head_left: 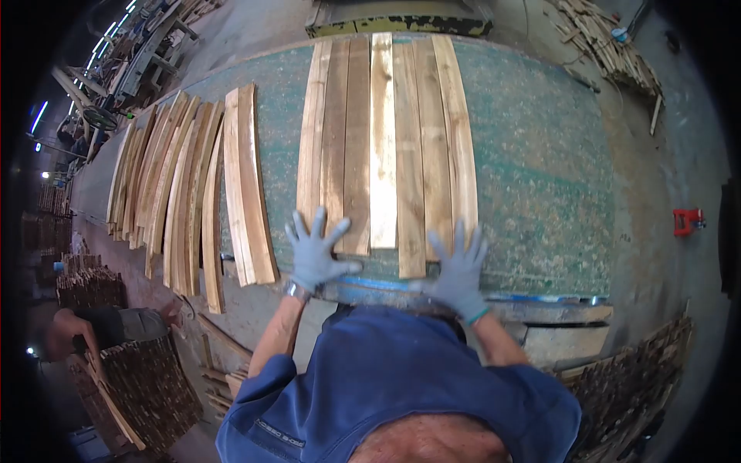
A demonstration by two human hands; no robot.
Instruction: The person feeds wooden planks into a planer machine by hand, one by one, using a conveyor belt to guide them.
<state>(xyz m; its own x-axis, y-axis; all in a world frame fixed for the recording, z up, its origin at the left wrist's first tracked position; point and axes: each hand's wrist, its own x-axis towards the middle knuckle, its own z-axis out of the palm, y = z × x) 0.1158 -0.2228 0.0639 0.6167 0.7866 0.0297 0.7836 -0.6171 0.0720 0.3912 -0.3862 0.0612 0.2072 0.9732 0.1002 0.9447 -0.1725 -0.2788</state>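
Several wooden planks (pixel 384 139) lie side by side on a green worktable (pixel 540 170), running away from me. My left hand (pixel 315 251), in a grey glove, rests flat with fingers spread on the near ends of the leftmost planks. My right hand (pixel 457 266), also gloved, lies flat with fingers spread at the near ends of the rightmost planks. Neither hand grips anything.
A loose stack of planks (pixel 181 193) lies on the table's left, with two more boards (pixel 248 185) beside it. Another person (pixel 100 328) bends over wood bundles at lower left. Scrap wood (pixel 610 46) lies on the floor at upper right. A red object (pixel 685 221) sits at right.
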